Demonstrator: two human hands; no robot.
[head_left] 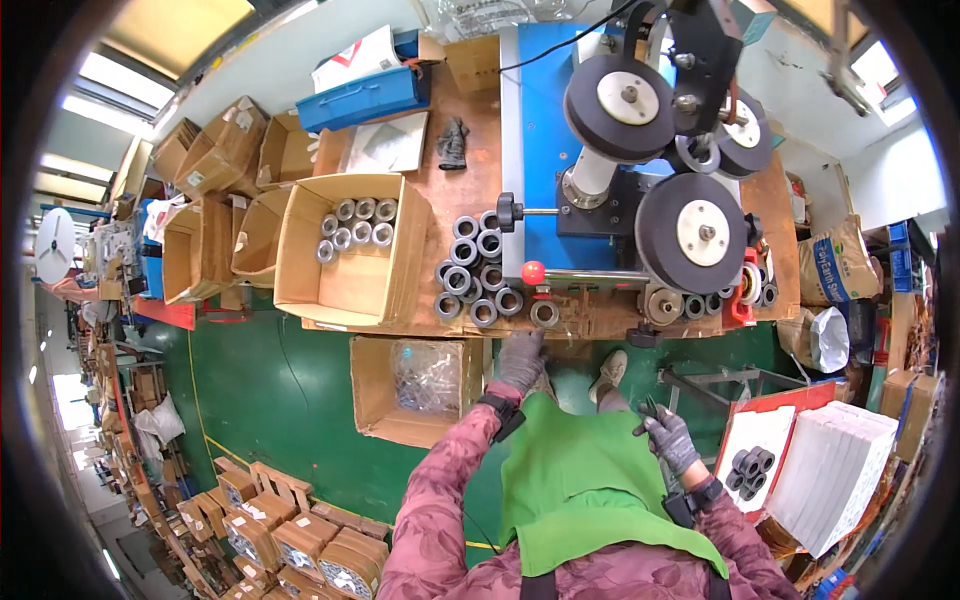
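My left hand [522, 362], in a grey glove, is at the bench's front edge with its fingers curled together; whatever they hold, if anything, is hidden. Just beyond it a single metal ring [544, 313] lies on the wooden bench. To its left is a heap of dark metal rings [480, 270]. Farther left, a cardboard box [345, 285] contains several shinier rings [357, 223] in rows. My right hand [671, 443], gloved too, is closed around a small dark tool [650, 409] beside my green apron [590, 465]. The tool's exact kind is unclear.
A blue machine [540, 130] with large black wheels [690, 232] and a red knob [533, 272] fills the bench's right half. Below the bench stands an open carton [380, 400] with clear plastic. White stacked blocks [835, 470] and black rings [750, 470] are at right. A glove [453, 143] lies farther back.
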